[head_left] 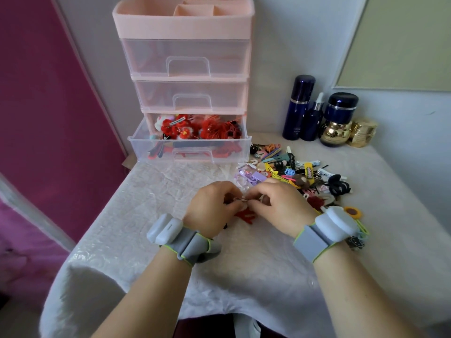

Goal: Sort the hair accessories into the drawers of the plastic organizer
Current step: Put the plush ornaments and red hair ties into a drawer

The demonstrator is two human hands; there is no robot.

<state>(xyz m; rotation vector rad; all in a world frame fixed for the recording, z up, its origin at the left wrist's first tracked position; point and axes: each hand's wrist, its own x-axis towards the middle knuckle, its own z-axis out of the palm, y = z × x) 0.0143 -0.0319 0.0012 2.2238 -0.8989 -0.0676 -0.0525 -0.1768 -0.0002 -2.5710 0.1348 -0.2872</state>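
Forearms, two, bare, each with a grey strap and pale sensor block at the wrist: left wristband [181,237], right wristband [328,231].

Left hand [210,207]: fingers curled inward, tips pinching a small clip [240,200] at the midline. Right hand [280,206]: fingers likewise curled, tips meeting the same small clip from the other side. Both hands touch at the fingertips; the clip is mostly hidden, its kind not determinable.

Red hair accessory [246,215]: lies on the counter directly under the two hands, partly covered by them.

Counter [151,215]: covered in a white textured cloth.

Purple clip set [249,178]: translucent lilac pieces, just beyond the fingertips.

Pile of hair accessories [295,172]: mixed colours, snap clips, elastics, a black claw clip, spread over the counter to the right of the hands and reaching back toward the organizer. Sunflower clip [351,211]: beside the right wristband.

Plastic organizer [185,25]: pink frame, open divided tray on top, three clear drawers below, standing at the far left of the counter against the wall. Top drawer [186,57] and middle drawer [192,95]: pushed in. Bottom drawer [190,150]: pulled out, holding red hair accessories [212,129], among them flowers and tassels.

Cosmetic bottles [299,106]: dark blue, three, in the far right corner; gold jars [361,132] beside them.
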